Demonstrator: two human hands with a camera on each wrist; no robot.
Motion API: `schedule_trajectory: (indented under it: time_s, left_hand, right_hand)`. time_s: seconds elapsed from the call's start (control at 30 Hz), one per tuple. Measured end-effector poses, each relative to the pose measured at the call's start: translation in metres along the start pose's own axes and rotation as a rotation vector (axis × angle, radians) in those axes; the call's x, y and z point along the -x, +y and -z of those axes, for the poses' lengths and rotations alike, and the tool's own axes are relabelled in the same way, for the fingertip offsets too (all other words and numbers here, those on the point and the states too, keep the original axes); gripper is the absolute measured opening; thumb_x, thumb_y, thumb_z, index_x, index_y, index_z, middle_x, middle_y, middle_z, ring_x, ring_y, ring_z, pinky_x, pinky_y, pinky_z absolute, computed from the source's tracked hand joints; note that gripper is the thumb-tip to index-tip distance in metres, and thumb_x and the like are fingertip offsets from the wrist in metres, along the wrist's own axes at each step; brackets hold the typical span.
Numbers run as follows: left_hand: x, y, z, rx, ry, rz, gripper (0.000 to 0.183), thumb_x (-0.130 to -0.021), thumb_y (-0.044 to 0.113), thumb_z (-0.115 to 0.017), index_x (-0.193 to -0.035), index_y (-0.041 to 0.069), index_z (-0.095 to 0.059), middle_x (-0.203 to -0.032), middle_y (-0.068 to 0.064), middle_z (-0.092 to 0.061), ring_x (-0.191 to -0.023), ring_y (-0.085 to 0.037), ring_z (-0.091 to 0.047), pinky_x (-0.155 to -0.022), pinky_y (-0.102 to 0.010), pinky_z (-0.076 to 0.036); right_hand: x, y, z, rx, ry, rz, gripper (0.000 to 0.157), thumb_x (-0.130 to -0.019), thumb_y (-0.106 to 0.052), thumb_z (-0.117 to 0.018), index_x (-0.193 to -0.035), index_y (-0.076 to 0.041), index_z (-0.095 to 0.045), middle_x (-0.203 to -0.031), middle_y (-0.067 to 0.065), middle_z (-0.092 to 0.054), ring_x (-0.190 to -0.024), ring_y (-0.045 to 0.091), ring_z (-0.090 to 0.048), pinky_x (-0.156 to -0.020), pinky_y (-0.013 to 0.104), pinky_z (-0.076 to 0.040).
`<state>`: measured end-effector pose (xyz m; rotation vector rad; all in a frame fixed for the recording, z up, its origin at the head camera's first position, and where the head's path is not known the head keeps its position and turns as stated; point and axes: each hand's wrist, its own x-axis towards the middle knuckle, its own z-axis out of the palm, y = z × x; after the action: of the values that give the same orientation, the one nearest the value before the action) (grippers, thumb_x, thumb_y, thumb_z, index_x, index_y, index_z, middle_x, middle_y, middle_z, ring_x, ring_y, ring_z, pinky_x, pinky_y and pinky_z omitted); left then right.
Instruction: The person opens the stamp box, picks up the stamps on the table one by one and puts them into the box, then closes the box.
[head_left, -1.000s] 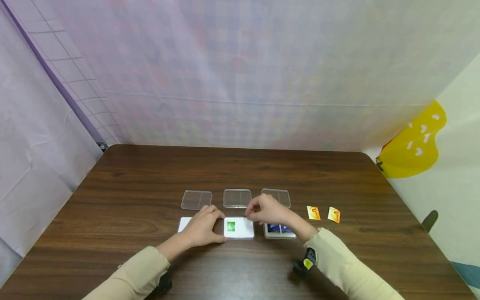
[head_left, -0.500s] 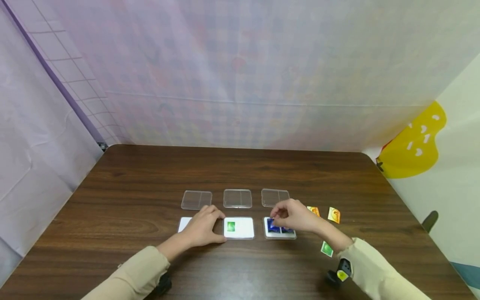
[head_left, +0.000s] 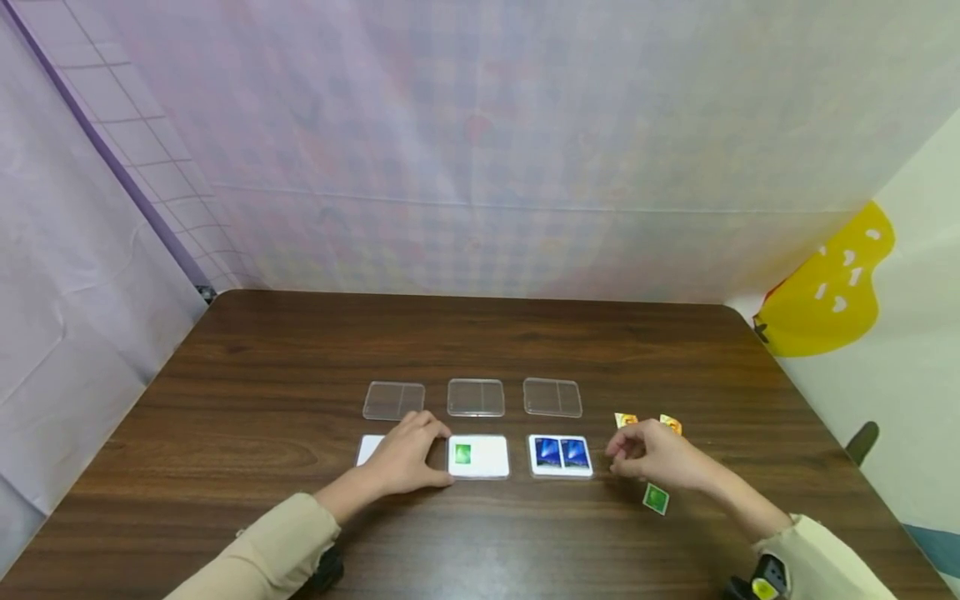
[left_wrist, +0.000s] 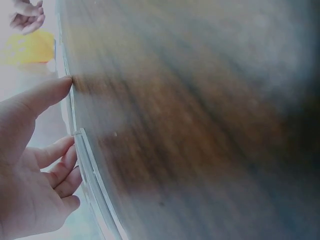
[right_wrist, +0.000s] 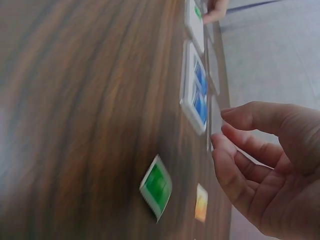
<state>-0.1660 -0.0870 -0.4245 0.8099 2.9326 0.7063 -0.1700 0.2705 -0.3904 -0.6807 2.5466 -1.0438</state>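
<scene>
Several small flat cases lie in a row on the table. My left hand (head_left: 408, 454) holds the middle white case (head_left: 487, 458) at its left end, thumb on the near corner and index finger on the far one. A green stamp (head_left: 462, 454) lies on that case. The hand partly covers the left white case (head_left: 367, 447). Two blue stamps (head_left: 561, 452) lie side by side on the right white case (head_left: 535, 471). My right hand (head_left: 660, 454) hovers right of it, fingers loosely curled around nothing. Below it lies a loose green stamp (right_wrist: 157, 188) with perforated edges.
Three clear lids, left (head_left: 393, 400), middle (head_left: 476, 397) and right (head_left: 552, 397), lie behind the cases. Two orange stamps, one left (head_left: 625, 420) and one right (head_left: 672, 422), sit behind my right hand. A curtain (head_left: 480, 150) hangs beyond the brown table (head_left: 300, 350).
My right hand has moved right, from the middle case across the blue stamps to the loose stamps. The blue stamps and the loose green stamp have come into sight. My left hand stays put.
</scene>
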Motion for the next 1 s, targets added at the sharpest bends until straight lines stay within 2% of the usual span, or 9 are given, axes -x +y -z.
schedule_trajectory:
  time_s: [0.17, 0.47, 0.7, 1.0]
  left_hand:
    - [0.0, 0.001, 0.0, -0.003, -0.001, -0.001, 0.056, -0.065, 0.034, -0.078, -0.107, 0.001, -0.06, -0.101, -0.007, -0.055, -0.096, -0.023, -0.048, -0.086, -0.038, -0.043]
    - [0.001, 0.002, 0.001, -0.001, -0.007, 0.004, 0.056, -0.065, 0.034, -0.078, -0.106, 0.001, -0.06, -0.101, -0.007, -0.055, -0.096, -0.022, -0.048, -0.085, -0.039, -0.043]
    - [0.001, 0.002, 0.001, -0.001, 0.0, 0.0, 0.056, -0.065, 0.034, -0.078, -0.106, 0.001, -0.061, -0.1, -0.007, -0.055, -0.096, -0.022, -0.048, -0.085, -0.038, -0.043]
    - [0.0, 0.001, 0.001, -0.004, -0.001, 0.0, 0.056, -0.065, 0.035, -0.078, -0.106, 0.001, -0.061, -0.1, -0.007, -0.055, -0.096, -0.022, -0.048, -0.085, -0.038, -0.043]
  right_hand:
    - [0.018, 0.012, 0.006, 0.099, 0.035, 0.0, 0.015, -0.073, -0.012, -0.071, -0.083, -0.004, -0.064, -0.072, -0.006, -0.061, -0.064, 0.0, -0.054, -0.057, 0.021, -0.047]
    - [0.042, 0.031, 0.005, 0.082, 0.049, -0.052, 0.021, -0.07, -0.009, -0.073, -0.087, 0.0, -0.063, -0.076, 0.0, -0.06, -0.064, 0.0, -0.053, -0.055, 0.021, -0.047]
    - [0.051, 0.031, 0.0, 0.121, 0.113, -0.113, 0.024, -0.066, -0.01, -0.075, -0.085, -0.001, -0.062, -0.074, 0.001, -0.058, -0.062, 0.0, -0.051, -0.054, 0.021, -0.046]
    - [0.053, 0.029, -0.006, 0.15, 0.166, -0.167, 0.026, -0.063, -0.01, -0.077, -0.083, -0.001, -0.062, -0.072, 0.001, -0.058, -0.062, 0.001, -0.051, -0.054, 0.02, -0.046]
